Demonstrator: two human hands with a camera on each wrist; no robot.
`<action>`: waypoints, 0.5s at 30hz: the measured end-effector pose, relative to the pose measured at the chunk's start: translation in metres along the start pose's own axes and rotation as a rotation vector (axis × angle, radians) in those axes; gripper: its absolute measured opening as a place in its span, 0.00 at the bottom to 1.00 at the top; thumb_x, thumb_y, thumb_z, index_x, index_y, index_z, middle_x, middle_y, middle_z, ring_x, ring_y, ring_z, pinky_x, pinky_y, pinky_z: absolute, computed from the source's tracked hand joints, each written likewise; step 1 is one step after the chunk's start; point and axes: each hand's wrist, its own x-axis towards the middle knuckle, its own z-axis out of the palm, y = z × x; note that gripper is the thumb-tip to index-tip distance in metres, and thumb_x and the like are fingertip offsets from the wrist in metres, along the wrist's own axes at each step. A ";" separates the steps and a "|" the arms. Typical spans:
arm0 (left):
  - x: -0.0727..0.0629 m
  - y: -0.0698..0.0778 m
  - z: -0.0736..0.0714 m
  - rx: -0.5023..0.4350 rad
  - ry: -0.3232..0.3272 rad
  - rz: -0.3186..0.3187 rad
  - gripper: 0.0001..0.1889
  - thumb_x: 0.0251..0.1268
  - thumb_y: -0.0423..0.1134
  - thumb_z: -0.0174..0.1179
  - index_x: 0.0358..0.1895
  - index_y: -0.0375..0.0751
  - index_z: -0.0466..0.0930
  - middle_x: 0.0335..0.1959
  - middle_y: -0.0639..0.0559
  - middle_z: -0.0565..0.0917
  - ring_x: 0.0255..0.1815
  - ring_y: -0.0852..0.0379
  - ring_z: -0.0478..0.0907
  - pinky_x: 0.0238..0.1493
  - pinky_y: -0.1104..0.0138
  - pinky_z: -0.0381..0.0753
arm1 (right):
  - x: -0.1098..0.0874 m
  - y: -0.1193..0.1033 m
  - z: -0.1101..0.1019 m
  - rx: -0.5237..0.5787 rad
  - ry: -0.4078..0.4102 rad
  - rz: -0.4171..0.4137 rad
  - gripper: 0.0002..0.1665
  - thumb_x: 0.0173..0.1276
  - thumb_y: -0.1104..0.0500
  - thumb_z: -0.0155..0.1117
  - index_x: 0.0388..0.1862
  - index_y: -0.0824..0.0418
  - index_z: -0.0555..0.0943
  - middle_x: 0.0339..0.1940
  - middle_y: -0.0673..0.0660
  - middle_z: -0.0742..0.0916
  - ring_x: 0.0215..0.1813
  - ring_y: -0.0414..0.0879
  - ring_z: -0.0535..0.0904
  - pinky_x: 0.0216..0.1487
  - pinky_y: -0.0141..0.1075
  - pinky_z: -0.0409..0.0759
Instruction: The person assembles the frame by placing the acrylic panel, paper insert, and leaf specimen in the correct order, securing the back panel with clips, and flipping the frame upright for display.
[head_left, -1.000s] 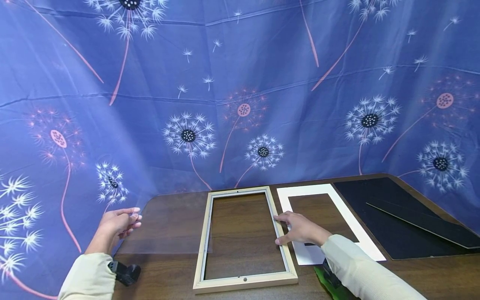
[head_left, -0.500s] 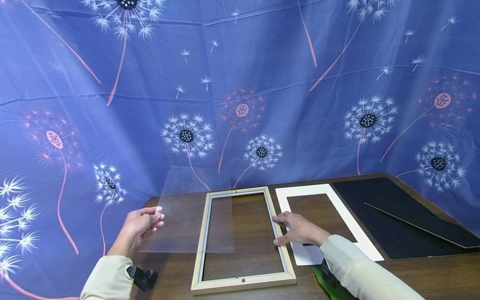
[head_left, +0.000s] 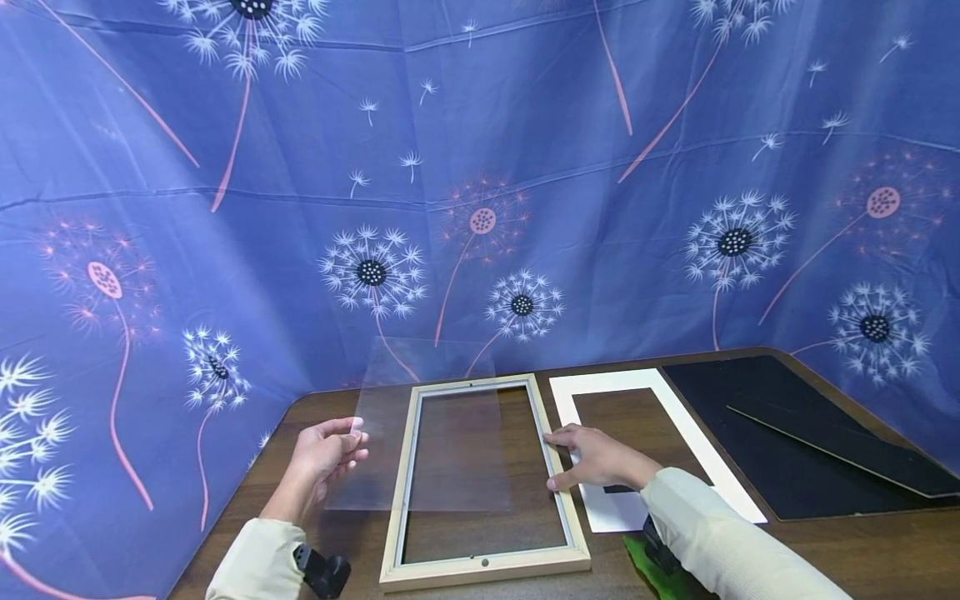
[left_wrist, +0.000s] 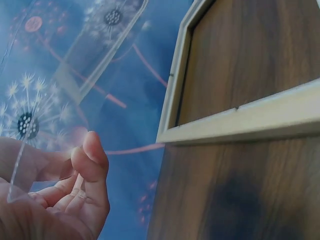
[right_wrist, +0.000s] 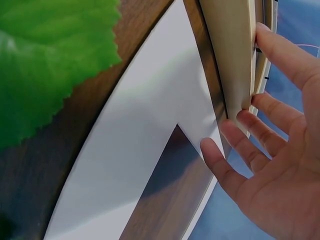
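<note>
My left hand (head_left: 326, 454) pinches a clear plastic sheet (head_left: 457, 450) by its left edge. The sheet is tilted, its far end raised, and overlaps much of the picture frame (head_left: 480, 569) as seen from the head. That frame is light wood with an open middle through which the brown table shows. In the left wrist view, thumb and fingertips meet at the transparent sheet, whose outline is faint. On the frame's right rail rests my right hand (head_left: 600, 457); its thumb and forefinger touch the wood, the other fingers extended in the right wrist view.
A white mat board (head_left: 611, 508) with a cut-out window lies right of the frame. Farther right is a black backing board (head_left: 757, 467) with its raised easel flap (head_left: 847, 442). A green leaf (right_wrist: 50, 65) lies under the right wrist. A blue patterned curtain (head_left: 615, 217) hangs behind the table.
My left hand has moved right, carrying the clear sheet from the frame's left side to over its opening. My right hand has stayed on the right rail.
</note>
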 end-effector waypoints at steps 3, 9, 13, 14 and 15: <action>-0.002 -0.003 0.008 -0.022 -0.005 -0.004 0.21 0.74 0.24 0.51 0.66 0.19 0.66 0.29 0.53 0.86 0.26 0.63 0.83 0.24 0.76 0.78 | 0.000 0.002 -0.002 0.013 -0.018 -0.005 0.45 0.58 0.52 0.81 0.72 0.66 0.73 0.72 0.68 0.72 0.65 0.65 0.74 0.64 0.63 0.72; -0.004 -0.011 0.021 -0.021 -0.005 -0.011 0.19 0.75 0.25 0.52 0.65 0.21 0.69 0.31 0.52 0.86 0.25 0.62 0.83 0.24 0.76 0.78 | 0.000 0.004 -0.007 0.017 -0.058 -0.042 0.46 0.59 0.52 0.80 0.73 0.66 0.72 0.73 0.70 0.71 0.68 0.69 0.70 0.67 0.66 0.67; -0.005 -0.018 0.029 -0.032 0.003 -0.009 0.18 0.74 0.24 0.52 0.64 0.21 0.70 0.31 0.50 0.86 0.24 0.62 0.82 0.24 0.76 0.78 | -0.001 0.006 -0.011 0.014 -0.083 -0.063 0.47 0.59 0.52 0.80 0.74 0.65 0.72 0.74 0.72 0.69 0.72 0.72 0.65 0.68 0.68 0.63; -0.005 -0.019 0.030 -0.035 0.006 -0.008 0.18 0.74 0.24 0.52 0.63 0.21 0.70 0.31 0.50 0.86 0.24 0.62 0.82 0.23 0.76 0.78 | -0.002 0.006 -0.012 0.014 -0.088 -0.064 0.47 0.59 0.51 0.80 0.74 0.65 0.71 0.74 0.72 0.69 0.73 0.73 0.63 0.69 0.69 0.62; -0.006 -0.021 0.032 -0.042 0.009 -0.007 0.18 0.74 0.24 0.52 0.63 0.20 0.70 0.31 0.50 0.86 0.23 0.63 0.82 0.23 0.76 0.77 | -0.002 0.007 -0.013 0.017 -0.093 -0.062 0.47 0.59 0.51 0.79 0.74 0.65 0.71 0.75 0.72 0.68 0.73 0.74 0.62 0.69 0.69 0.61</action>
